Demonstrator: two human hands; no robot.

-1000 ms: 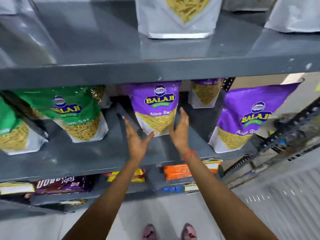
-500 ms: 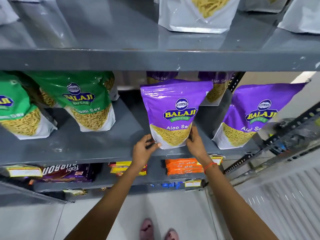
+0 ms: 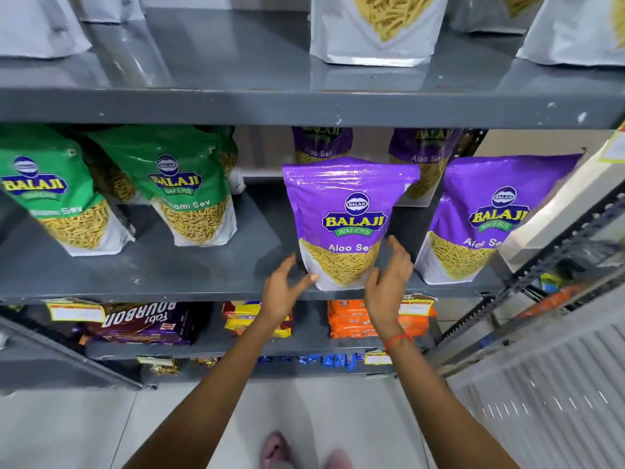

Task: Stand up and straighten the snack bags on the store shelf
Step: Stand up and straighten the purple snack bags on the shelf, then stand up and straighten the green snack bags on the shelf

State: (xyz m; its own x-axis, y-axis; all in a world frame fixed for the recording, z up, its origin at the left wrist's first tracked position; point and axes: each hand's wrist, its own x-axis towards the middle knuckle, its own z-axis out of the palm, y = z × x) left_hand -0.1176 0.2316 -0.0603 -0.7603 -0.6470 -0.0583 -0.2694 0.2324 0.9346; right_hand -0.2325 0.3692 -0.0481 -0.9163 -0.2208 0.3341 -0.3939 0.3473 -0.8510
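**Desk:** Where does the bag stand, and how much room around it?

**Photographer:** A purple Aloo Sev bag (image 3: 345, 221) stands upright at the near edge of the grey middle shelf (image 3: 189, 265), its base just inside the lip. Bare shelf lies open to its left, up to a green Sev bag (image 3: 189, 194); a narrower gap separates it from another purple bag (image 3: 480, 218) leaning on the right. Two more purple bags (image 3: 321, 143) sit farther back, under the upper shelf (image 3: 304, 106).

**Desk:** And the hands?

**Photographer:** The left hand (image 3: 282, 289) is loosely open, its thumb touching the bag's lower left corner. The right hand (image 3: 389, 279) is open too, fingers curved beside the lower right side; whether they touch it, I cannot tell. Neither grips.

**Desk:** The bag's look?

**Photographer:** Glossy purple top, "Balaji Wafers" logo, white base with a clear window of yellow strands; front facing out, top slightly creased.
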